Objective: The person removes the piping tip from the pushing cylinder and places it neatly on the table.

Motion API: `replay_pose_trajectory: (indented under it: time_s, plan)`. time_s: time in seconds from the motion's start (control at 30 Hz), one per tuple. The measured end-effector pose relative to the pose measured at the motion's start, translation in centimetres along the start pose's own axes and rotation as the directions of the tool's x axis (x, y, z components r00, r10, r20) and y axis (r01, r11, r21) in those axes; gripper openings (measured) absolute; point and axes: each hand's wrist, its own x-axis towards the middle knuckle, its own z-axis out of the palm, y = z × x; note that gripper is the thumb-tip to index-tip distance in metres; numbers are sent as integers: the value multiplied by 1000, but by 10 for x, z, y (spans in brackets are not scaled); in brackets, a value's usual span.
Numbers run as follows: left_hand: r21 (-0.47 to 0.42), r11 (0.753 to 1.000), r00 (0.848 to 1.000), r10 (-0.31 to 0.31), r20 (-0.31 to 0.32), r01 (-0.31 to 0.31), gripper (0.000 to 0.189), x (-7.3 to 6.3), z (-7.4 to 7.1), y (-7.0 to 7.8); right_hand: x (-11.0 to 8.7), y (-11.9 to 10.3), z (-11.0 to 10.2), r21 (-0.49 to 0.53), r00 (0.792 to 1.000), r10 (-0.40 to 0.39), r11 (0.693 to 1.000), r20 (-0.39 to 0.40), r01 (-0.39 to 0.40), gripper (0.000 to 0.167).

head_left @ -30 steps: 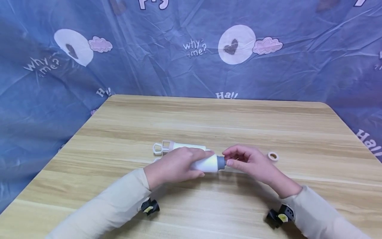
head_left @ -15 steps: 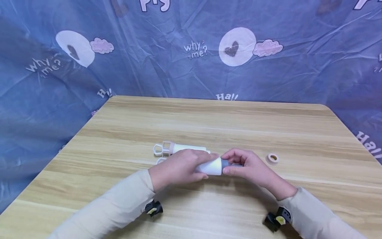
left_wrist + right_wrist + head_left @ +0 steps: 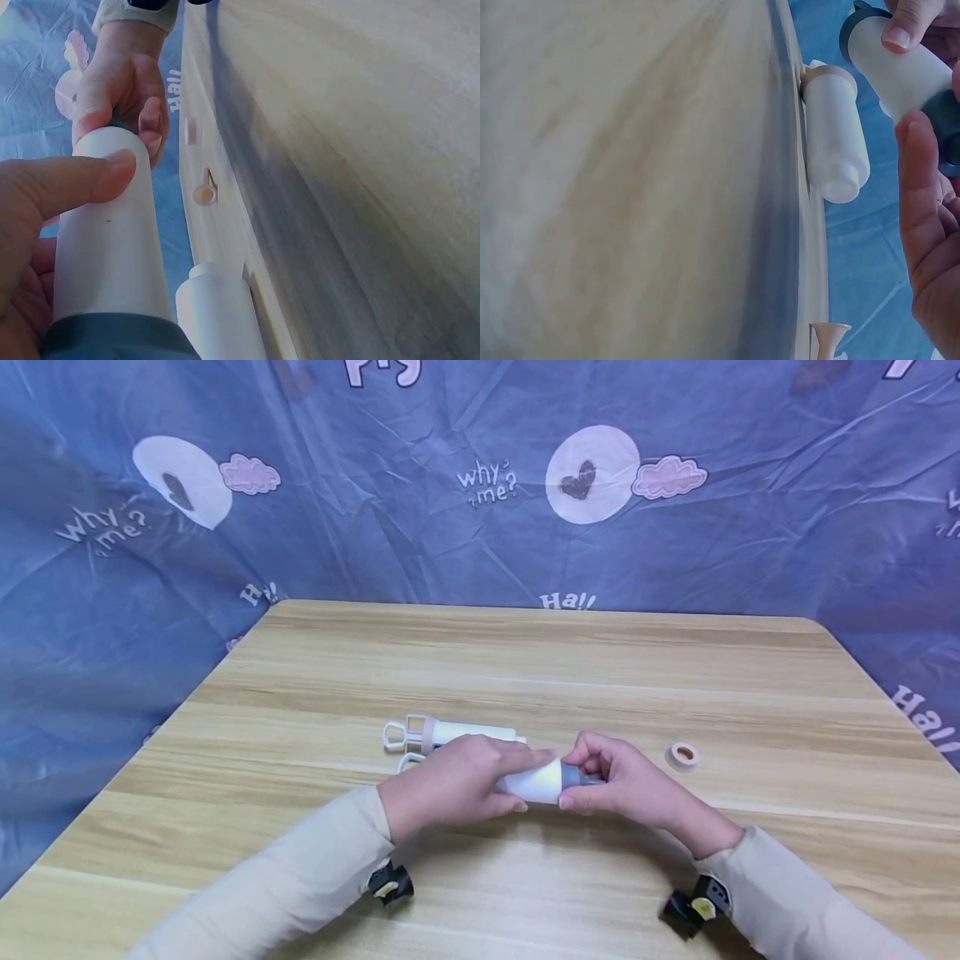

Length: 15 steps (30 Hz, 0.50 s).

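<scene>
A white plunger-type syringe [image 3: 534,783] with dark grey end parts is held between both hands above the table. My left hand [image 3: 459,781] grips its barrel, the thumb [image 3: 112,176] lying along the white side in the left wrist view. Thumb and fingers of my right hand [image 3: 628,783] pinch the grey tip [image 3: 572,775] at the barrel's right end. Part of the barrel and the grey collar are under my left palm in the head view; the collar [image 3: 116,337] shows in the left wrist view. A pale handle loop [image 3: 410,761] sticks out behind the left hand.
Just behind the hands lies a second white syringe [image 3: 474,732] with a pinkish collar and a loop handle [image 3: 396,737]. To the right of my right hand is a small pale ring-shaped piece [image 3: 683,756]. A blue printed cloth [image 3: 420,485] hangs behind the wooden table [image 3: 525,668].
Both hands have shifted slightly, the left hand and syringe toward the right. The right fingers have moved from the tip's far end to around its base, close to the white barrel.
</scene>
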Motion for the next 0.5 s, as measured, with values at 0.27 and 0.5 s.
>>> replay_pose_trajectory:
  time_s: [0.27, 0.5]
  plan:
    - [-74, 997, 998, -7, 64, 11, 58, 2, -2, -2, -2, 1, -1, -67, 982, -166, 983, 93, 173, 24]
    - [-183, 982, 995, -31, 100, 49, 58, 2, 0, -7, -1, 0, -2, -236, 945, -301, 916, 132, 325, 30]
